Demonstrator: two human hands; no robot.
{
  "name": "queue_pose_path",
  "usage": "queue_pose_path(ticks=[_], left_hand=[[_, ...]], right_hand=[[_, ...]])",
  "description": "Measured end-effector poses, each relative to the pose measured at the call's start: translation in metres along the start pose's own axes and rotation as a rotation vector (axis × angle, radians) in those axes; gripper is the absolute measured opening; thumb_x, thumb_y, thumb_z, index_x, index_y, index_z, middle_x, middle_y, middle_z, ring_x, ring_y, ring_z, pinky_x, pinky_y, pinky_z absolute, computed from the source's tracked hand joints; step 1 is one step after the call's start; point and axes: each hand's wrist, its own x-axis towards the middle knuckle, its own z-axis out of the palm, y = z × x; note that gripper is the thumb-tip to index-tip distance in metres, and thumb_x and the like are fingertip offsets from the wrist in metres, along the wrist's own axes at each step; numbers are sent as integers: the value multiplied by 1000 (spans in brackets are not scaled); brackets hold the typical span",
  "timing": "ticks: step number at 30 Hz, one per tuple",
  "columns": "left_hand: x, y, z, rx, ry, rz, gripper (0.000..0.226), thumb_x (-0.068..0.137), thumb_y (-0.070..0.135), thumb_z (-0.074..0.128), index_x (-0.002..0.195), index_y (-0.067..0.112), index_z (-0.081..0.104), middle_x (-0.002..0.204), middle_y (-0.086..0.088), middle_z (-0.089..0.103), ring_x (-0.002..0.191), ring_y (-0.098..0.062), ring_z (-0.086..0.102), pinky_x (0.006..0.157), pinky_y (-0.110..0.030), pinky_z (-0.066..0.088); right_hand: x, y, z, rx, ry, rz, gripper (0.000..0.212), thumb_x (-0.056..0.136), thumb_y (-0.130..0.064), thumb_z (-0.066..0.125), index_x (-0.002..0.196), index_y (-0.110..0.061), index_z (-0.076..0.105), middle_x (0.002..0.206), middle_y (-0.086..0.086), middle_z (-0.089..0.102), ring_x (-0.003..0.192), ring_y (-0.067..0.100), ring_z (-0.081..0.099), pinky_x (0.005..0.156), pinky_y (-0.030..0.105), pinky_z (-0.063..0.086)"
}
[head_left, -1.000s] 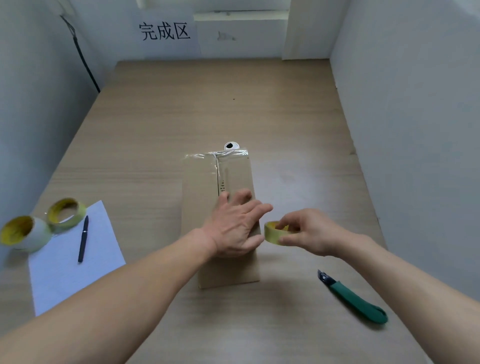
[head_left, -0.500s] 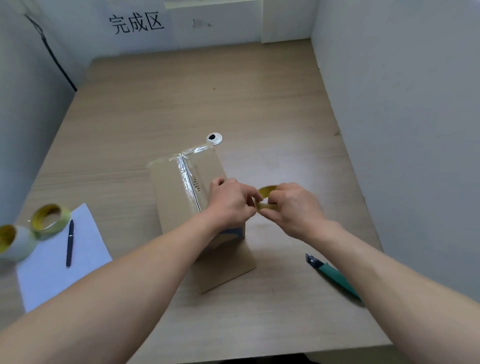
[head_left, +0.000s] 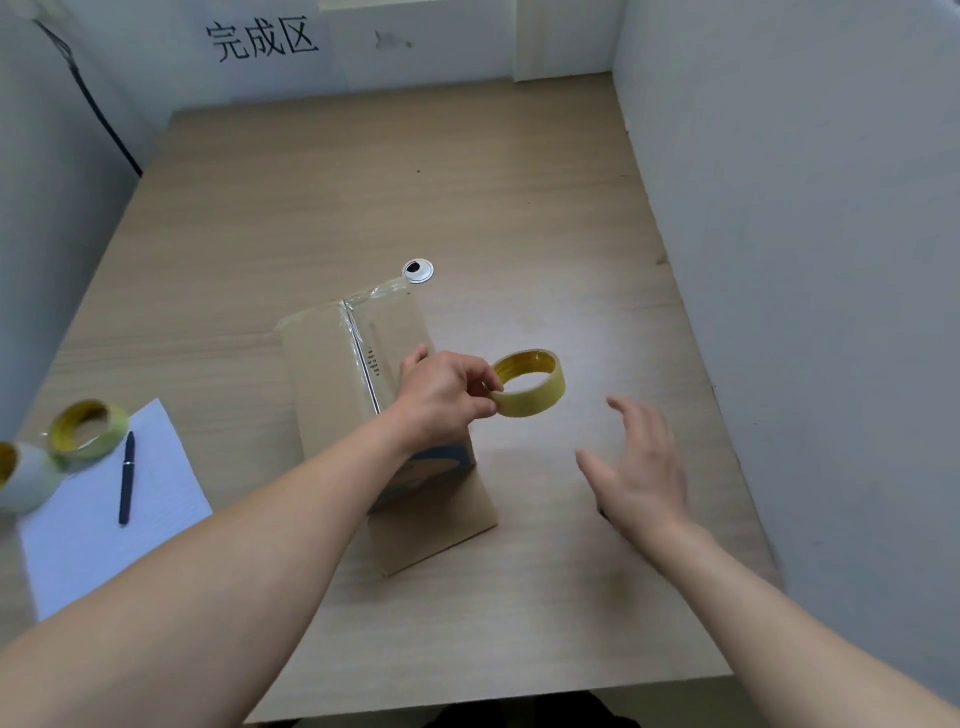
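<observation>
A brown cardboard box (head_left: 332, 374) lies in the middle of the wooden table (head_left: 467, 182), with clear tape along its top seam and over its far end. My left hand (head_left: 447, 395) hovers over the box's near right part and pinches a yellowish roll of tape (head_left: 530, 382) by its left rim, holding it just right of the box. My right hand (head_left: 639, 467) is open with spread fingers, apart from the roll, to the right of the box and nearer to me. It hides the green knife.
A white sheet (head_left: 104, 519) with a black pen (head_left: 126, 478) lies at the left. Two more tape rolls (head_left: 88, 428) sit at the left edge. A round cable cap (head_left: 417, 270) lies beyond the box. White walls enclose the table; a paper sign (head_left: 262, 39) hangs on the back wall.
The roll passed from my right hand to my left. My right hand let go and drew back to the right and towards me. The box has turned slightly.
</observation>
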Motion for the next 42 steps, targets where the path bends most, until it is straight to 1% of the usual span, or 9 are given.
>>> queue_pose_path(ticks=[3, 5, 7, 11, 16, 21, 31, 35, 42], left_hand=[[0, -1, 1, -29, 3, -11, 23, 78, 19, 78, 71, 36, 63, 62, 20, 62, 75, 4, 58, 118, -38, 5], [1, 0, 0, -39, -2, -14, 24, 78, 19, 79, 70, 36, 63, 60, 20, 61, 73, 7, 56, 119, -40, 6], [0, 1, 0, -46, -8, -14, 24, 77, 19, 80, 69, 36, 64, 59, 21, 61, 68, 11, 54, 118, -44, 10], [1, 3, -3, -65, -9, -22, 25, 75, 19, 82, 68, 36, 65, 56, 23, 61, 67, 15, 53, 117, -47, 15], [1, 5, -4, -66, -22, -32, 24, 75, 20, 82, 68, 36, 66, 54, 28, 60, 67, 13, 53, 117, -47, 16], [-1, 4, -5, -114, -31, -30, 23, 73, 18, 83, 68, 35, 67, 54, 29, 61, 62, 14, 53, 115, -50, 22], [1, 4, -5, -135, -31, -16, 24, 71, 18, 83, 67, 36, 68, 54, 30, 61, 61, 12, 54, 113, -52, 28], [0, 3, -4, -148, -26, -9, 25, 72, 17, 83, 67, 36, 68, 55, 29, 61, 61, 15, 54, 113, -53, 29], [-1, 3, -5, -167, -18, -7, 26, 72, 17, 84, 65, 37, 68, 56, 27, 62, 63, 11, 55, 113, -53, 28]], right_hand=[[-34, 50, 1, -476, -329, 168, 53, 82, -35, 59, 133, -27, 47, 132, 1, 52, 122, 27, 47, 95, 37, 42], [-47, 67, 4, -583, -388, 137, 34, 84, -27, 56, 118, -24, 53, 118, 3, 53, 111, 27, 50, 82, 34, 41], [-49, 71, 6, -542, -386, 114, 23, 85, -19, 54, 108, -17, 56, 108, 7, 55, 103, 30, 52, 75, 34, 39], [-46, 48, 8, -182, -356, 113, 9, 86, -21, 48, 87, -17, 55, 87, 8, 56, 88, 33, 56, 67, 36, 35], [-52, -19, 12, 81, -294, -185, 16, 93, -21, 52, 99, -15, 66, 81, -4, 53, 77, 15, 49, 68, 27, 32], [-45, -58, 19, 100, -248, -269, 15, 98, -19, 51, 102, -13, 64, 85, -2, 53, 81, 19, 51, 72, 33, 39], [-41, -73, 28, 79, -237, -231, 19, 102, -22, 47, 109, -13, 62, 87, 0, 50, 80, 17, 48, 71, 30, 41], [-40, -73, 33, 55, -243, -226, 18, 102, -23, 47, 105, -11, 60, 88, 2, 49, 81, 22, 49, 72, 37, 44], [-29, -22, 50, -205, -278, -31, 18, 99, -20, 44, 105, -9, 57, 102, 11, 53, 97, 32, 53, 75, 37, 43]])
